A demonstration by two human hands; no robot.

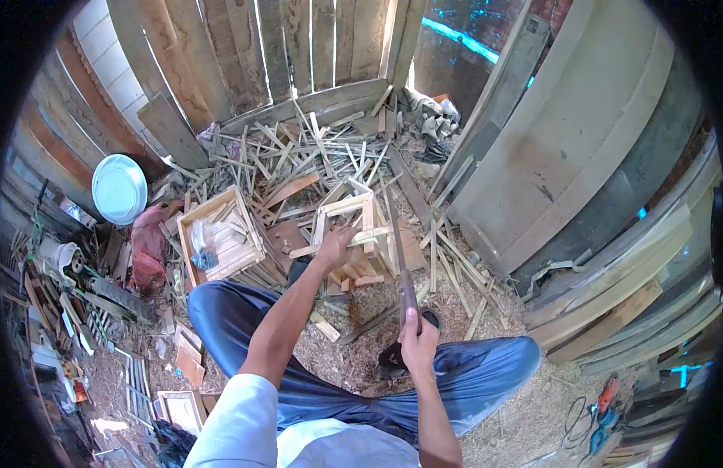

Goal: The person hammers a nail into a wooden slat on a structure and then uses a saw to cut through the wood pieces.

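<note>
My left hand (pixel 336 249) is closed on a thin light wooden strip (pixel 371 234), which lies across the top of a small wooden frame (pixel 354 204). My right hand (pixel 418 337) is wrapped round the dark wooden handle of a handsaw (pixel 408 290). The saw's long narrow blade (pixel 394 226) points away from me, close beside the right end of the strip. Whether the blade touches the strip, I cannot tell. The frame stands on the ground between my knees.
A wooden box (pixel 184 234) with plastic bags stands left of the frame. Scrap strips (pixel 299 156) are heaped against the plank wall. A metal basin (pixel 119 189) leans at the left. Power tools with cords (pixel 603 421) lie at the lower right, near stacked boards (pixel 619 312).
</note>
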